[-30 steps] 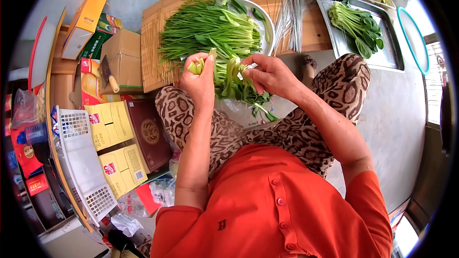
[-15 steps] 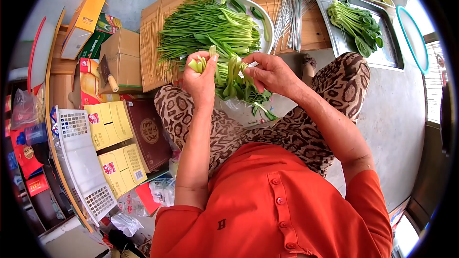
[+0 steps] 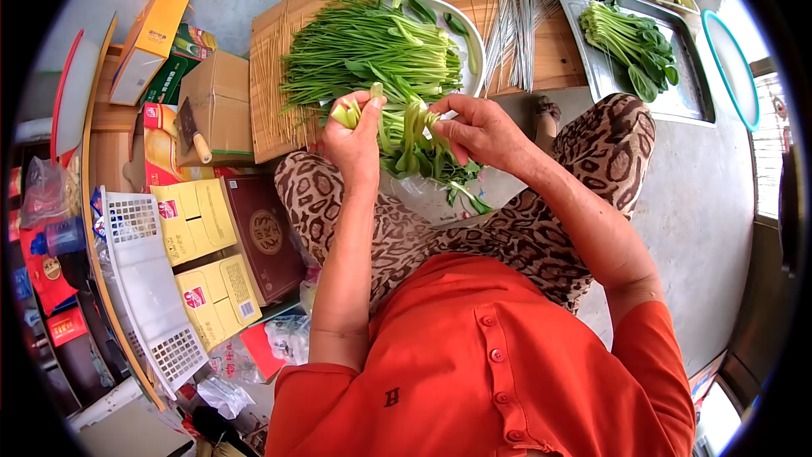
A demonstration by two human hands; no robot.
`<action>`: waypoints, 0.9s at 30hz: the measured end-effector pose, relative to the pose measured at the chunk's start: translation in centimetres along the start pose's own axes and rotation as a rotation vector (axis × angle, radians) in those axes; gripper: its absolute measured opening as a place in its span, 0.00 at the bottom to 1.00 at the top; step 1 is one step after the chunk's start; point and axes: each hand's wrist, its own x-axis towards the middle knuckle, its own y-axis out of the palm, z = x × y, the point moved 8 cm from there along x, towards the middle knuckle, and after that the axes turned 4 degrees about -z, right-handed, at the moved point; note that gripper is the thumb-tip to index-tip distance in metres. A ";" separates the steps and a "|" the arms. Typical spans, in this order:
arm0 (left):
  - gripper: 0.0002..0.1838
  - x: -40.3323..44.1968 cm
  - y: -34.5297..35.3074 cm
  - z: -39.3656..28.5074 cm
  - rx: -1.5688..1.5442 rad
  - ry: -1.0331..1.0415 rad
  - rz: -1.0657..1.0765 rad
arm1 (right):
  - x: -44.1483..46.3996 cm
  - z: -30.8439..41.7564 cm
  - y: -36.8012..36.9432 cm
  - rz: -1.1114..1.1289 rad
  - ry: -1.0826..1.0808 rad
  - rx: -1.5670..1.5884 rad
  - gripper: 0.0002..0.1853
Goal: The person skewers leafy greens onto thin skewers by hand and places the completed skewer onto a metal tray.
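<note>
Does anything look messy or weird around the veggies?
A little: the thin metal sticks lie loose and splayed on the wooden table beside the white plate, not neatly lined up. Nothing clearly looks broken.

The table (image 3: 558, 72) is smooth wood, the tray (image 3: 695, 89) shiny metal, basket (image 3: 139, 279) plastic, carton (image 3: 227, 101) matt cardboard, shirt (image 3: 431, 330) cloth; the plate (image 3: 476, 38) looks smooth, perhaps plastic.

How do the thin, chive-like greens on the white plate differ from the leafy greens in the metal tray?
The chive-like greens are grass-thin, while the leafy greens have broad, dark leaves. The chive-like pile is clearly larger than the leafy bunch. The former lies on a round white plate; the latter in a rectangular metal tray. Both are green and lie flat.
</note>
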 end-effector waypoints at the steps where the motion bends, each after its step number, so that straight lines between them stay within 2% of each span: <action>1: 0.04 0.0 0.0 0.0 0.000 0.000 0.000 | 0.0 0.0 0.0 0.000 0.001 0.002 0.11; 13: 0.03 -0.3 0.3 -0.1 0.016 0.004 0.031 | 0.1 -0.2 0.0 -0.007 -0.010 0.007 0.11; 20: 0.06 -1.2 2.4 -0.1 -0.043 -0.048 0.313 | 0.4 -0.2 -0.7 -0.041 0.024 0.046 0.10; 23: 0.06 -1.3 2.5 -0.4 -0.227 -0.115 0.366 | 0.4 -0.4 -1.3 -0.060 0.061 0.054 0.10; 27: 0.06 -0.6 1.8 0.1 -0.257 -0.125 0.420 | 0.6 -0.5 -1.5 -0.075 0.033 0.128 0.09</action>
